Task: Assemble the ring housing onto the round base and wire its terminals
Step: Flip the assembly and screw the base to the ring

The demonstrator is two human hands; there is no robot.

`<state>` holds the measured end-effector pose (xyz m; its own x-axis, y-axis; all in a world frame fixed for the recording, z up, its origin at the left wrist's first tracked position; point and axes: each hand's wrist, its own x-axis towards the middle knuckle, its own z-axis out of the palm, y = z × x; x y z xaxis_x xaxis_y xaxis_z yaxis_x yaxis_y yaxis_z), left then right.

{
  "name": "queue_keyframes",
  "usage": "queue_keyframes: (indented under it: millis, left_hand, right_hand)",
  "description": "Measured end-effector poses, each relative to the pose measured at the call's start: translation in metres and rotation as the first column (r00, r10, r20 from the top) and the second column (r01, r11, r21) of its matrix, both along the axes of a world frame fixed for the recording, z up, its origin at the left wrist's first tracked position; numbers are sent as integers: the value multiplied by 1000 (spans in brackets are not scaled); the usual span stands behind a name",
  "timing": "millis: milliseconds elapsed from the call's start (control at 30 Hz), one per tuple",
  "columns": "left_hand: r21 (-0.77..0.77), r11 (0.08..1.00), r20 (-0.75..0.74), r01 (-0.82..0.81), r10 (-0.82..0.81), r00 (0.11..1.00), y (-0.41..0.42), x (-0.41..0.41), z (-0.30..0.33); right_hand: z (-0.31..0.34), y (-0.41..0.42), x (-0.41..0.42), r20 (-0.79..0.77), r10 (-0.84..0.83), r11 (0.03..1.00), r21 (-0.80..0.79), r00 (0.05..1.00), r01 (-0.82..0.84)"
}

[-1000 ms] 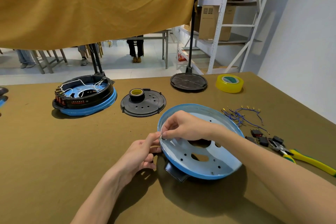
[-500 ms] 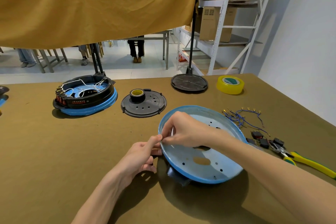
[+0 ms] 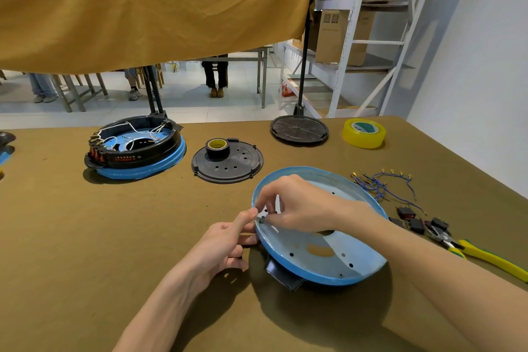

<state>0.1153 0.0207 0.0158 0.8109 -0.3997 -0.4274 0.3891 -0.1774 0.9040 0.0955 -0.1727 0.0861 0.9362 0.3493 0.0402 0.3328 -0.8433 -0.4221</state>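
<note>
blue round base (image 3: 328, 257) tilted on the table (image 3: 85, 251), a black part under its near edge | left hand (image 3: 225, 246) grips base's left rim, thumb on top | right hand (image 3: 291, 203) inside base at left rim, fingertips pinching a small dark piece | blue wires (image 3: 380, 183), pliers (image 3: 468, 246) right of base

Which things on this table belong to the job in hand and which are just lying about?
In use: blue base, left hand, right hand, blue wires, black connectors, pliers.
Lying about: finished unit, black disc, yellow tape, stand foot.
</note>
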Motion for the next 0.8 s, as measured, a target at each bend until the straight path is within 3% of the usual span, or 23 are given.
queue_keyframes:
  millis: [167, 800]
  left_hand:
    - [15, 1000, -3, 6, -6, 1000, 0, 0, -1]
    - [14, 1000, 7, 15, -15, 1000, 0, 2, -2]
  right_hand:
    - [-2, 6, 1, 73, -25, 994, -105, 997, 33]
    - [-9, 3, 5, -13, 15, 996, 83, 1000, -14]
